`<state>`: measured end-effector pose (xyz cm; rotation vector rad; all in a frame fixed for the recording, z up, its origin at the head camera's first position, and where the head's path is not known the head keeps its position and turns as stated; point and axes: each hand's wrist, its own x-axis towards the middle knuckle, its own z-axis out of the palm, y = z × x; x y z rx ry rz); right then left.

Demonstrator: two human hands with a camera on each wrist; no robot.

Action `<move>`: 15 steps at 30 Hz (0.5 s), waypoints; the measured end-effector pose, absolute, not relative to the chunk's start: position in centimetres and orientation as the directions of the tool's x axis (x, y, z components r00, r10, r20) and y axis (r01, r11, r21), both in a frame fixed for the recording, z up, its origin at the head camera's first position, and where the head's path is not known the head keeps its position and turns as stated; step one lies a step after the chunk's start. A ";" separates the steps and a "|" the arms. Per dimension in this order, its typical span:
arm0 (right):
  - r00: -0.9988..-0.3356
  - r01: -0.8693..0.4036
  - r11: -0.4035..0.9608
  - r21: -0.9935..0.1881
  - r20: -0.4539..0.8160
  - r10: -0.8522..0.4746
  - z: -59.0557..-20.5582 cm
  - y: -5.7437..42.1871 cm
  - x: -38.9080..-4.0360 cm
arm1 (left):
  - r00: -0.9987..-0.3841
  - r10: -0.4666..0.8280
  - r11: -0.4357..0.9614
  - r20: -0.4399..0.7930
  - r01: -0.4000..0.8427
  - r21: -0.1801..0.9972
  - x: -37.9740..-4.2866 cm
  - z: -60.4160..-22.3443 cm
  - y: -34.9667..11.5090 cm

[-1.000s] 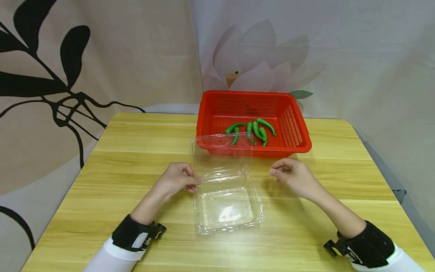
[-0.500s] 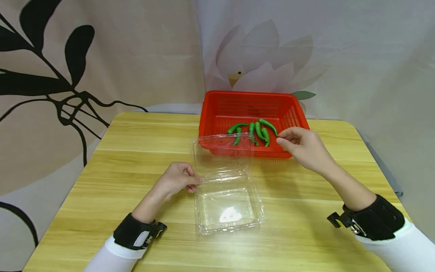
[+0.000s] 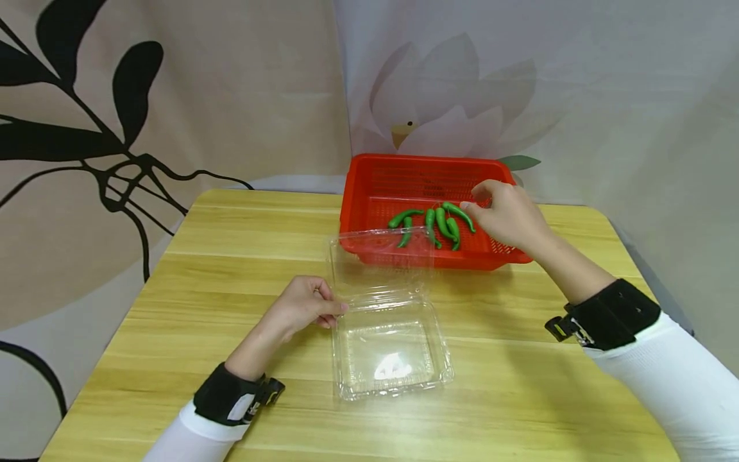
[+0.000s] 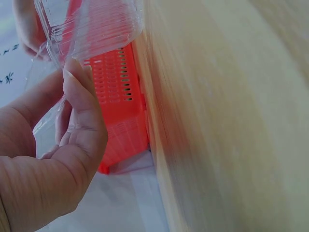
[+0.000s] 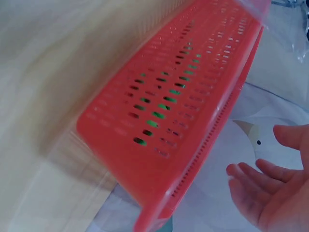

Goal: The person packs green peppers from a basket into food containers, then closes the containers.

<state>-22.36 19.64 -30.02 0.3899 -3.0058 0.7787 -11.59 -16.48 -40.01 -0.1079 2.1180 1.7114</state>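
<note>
Since half a second ago the right hand [image 3: 509, 215] has travelled farther from the person, from the basket's near right corner to a place above its right part; the left hand has stayed where it was. That right hand holds nothing: its thumb and fingers are apart, just beside the rightmost pepper in the head view, though whether they touch it cannot be told. One red basket [image 3: 404, 176] with slotted walls stands at the far side of the table. Six green peppers [image 3: 442, 224] can be counted lying in it, two at the left and four grouped near the middle, some overlapping. Nearer the person is one clear container [image 3: 383, 350], opened into two halves: the base near, the lid [image 3: 375, 273] far and raised, its far edge crossing the basket's near left rim in the head view. The left hand [image 3: 305, 305] pinches the container's left edge by the hinge, between thumb and fingers. Each wrist wears one black strap, two in all, below which come two white sleeves [image 3: 672, 378]. Everything stands on one wooden table [image 3: 242, 256], with printed cloth [image 3: 635, 96] behind.
</note>
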 end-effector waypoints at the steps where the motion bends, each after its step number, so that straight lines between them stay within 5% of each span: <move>1: -0.970 -0.239 0.858 -0.454 0.063 -0.236 -29.9 19.5 -22.7 | -0.912 0.195 0.247 -0.361 -0.310 0.918 -11.6 -40.1 -16.5; 15: -0.970 -0.199 0.954 -0.226 -0.097 -0.225 -29.1 18.0 -27.0 | -0.914 0.194 0.254 -0.357 -0.305 0.918 -11.6 -40.1 -16.6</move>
